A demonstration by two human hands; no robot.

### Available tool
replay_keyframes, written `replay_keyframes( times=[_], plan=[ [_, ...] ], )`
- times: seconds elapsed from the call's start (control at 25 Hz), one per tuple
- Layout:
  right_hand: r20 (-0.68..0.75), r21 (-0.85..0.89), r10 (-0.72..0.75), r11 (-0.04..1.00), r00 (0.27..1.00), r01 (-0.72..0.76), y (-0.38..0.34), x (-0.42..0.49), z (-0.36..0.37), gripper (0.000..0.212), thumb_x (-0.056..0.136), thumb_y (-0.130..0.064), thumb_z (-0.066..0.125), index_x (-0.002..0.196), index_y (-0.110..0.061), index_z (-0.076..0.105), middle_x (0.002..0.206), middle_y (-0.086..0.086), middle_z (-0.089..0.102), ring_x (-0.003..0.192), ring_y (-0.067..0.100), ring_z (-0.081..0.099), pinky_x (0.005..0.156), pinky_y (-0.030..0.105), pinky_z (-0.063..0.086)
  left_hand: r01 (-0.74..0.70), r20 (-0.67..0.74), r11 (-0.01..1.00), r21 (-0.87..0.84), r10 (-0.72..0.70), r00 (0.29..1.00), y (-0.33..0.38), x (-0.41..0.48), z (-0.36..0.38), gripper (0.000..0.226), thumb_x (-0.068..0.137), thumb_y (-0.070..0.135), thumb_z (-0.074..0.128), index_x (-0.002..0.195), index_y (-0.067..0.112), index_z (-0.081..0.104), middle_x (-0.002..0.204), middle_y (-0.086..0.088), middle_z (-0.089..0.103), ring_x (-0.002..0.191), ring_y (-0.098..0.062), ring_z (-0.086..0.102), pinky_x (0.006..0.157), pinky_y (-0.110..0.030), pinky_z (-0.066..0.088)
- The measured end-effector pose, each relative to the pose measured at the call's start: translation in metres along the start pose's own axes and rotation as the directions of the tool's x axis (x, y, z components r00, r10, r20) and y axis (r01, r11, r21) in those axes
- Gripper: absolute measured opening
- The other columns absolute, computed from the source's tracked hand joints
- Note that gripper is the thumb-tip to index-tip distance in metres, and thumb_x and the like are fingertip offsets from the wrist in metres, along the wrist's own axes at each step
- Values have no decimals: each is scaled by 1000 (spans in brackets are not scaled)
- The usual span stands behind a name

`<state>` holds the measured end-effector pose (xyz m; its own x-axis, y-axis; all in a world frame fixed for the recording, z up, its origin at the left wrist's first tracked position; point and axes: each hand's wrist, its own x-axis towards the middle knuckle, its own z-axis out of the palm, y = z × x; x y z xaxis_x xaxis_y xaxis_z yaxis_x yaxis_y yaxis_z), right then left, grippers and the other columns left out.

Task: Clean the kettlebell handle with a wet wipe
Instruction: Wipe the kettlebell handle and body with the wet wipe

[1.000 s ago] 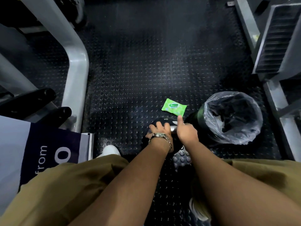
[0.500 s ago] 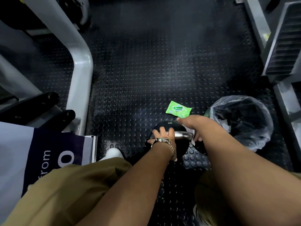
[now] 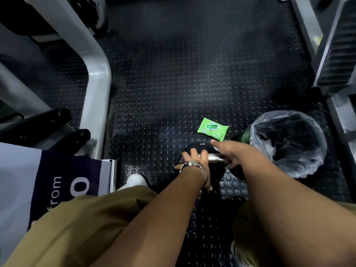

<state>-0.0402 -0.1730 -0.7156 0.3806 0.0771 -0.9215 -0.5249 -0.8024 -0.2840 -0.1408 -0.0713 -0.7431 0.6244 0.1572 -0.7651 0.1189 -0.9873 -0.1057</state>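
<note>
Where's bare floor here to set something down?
Big bare patch: studded black rubber floor between the grey metal machine frame and the grey louvred machine, beyond the green wet-wipe pack. Crowded: left hand, right hand, black round kettlebell, pack and clear-lined bin sit close together.

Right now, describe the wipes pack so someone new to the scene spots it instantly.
Find the bin lined with clear plastic on the right of the black studded floor. Just left of its rim, beyond the kettlebell, a small flat pack lies on the floor. It is the only bright green thing there.
</note>
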Motion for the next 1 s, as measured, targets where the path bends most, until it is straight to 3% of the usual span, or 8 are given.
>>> replay_keyframes(
  times=[0.2,0.36,0.44,0.6,0.72,0.8,0.92,1.0],
  plan=[
    [38,-167,-29,985,999,35,-19,-6,-1,85,97,-73,41,158,-15,33,165,13,30,140,36,43,117,52,34,-14,-5,1000,22,14,1000,0,4,6,145,45,79,83,151,18,5,146,-13,22,136,-45,24,105,-66,38],
    [61,95,-31,995,998,25,15,-2,13,87,91,-80,40,153,-18,44,156,8,44,138,30,44,118,43,27,-20,-22,1000,-4,20,1000,0,2,5,144,47,75,86,151,17,5,146,-18,22,139,-46,22,107,-66,38],
    [117,139,0,990,993,-16,13,-5,7,95,83,-86,45,154,-23,43,150,7,49,132,29,49,112,45,35,-17,-23,1000,-1,17,1000,-1,4,7,147,40,79,84,149,17,7,146,-15,25,138,-46,24,104,-67,38],
    [196,-55,101,994,975,-92,-27,-22,-14,91,90,-71,59,157,-16,30,152,16,43,131,42,52,95,52,50,-27,-16,1000,13,28,999,-2,3,2,147,38,80,84,148,17,9,145,-15,24,136,-46,25,102,-66,41],
    [176,-204,145,973,974,-108,-42,-24,-11,94,88,-74,57,157,-17,30,157,19,36,112,45,61,95,55,53,-21,-17,1000,-7,21,1000,-3,-2,-1,143,44,76,87,148,17,10,142,-17,22,136,-45,23,103,-64,42],
    [86,-251,71,967,994,-47,-26,-15,0,95,89,-80,46,158,-16,32,161,18,34,121,42,56,104,54,47,-24,-30,1000,3,24,999,-3,-2,0,141,43,77,86,147,17,11,140,-17,24,135,-43,25,103,-64,42],
    [2,58,-5,998,1000,5,15,-4,17,112,71,-98,41,152,-21,46,157,12,44,137,34,47,116,47,33,-26,-26,1000,-1,26,999,-3,1,2,139,40,78,86,143,19,13,139,-15,27,132,-42,28,101,-63,43],
    [24,217,-6,976,1000,0,20,-4,17,98,82,-90,41,153,-22,44,158,11,43,141,33,43,109,45,34,-29,-22,1000,6,29,999,-3,1,2,140,38,79,85,143,20,13,140,-14,27,132,-42,27,100,-63,44]
  ],
)
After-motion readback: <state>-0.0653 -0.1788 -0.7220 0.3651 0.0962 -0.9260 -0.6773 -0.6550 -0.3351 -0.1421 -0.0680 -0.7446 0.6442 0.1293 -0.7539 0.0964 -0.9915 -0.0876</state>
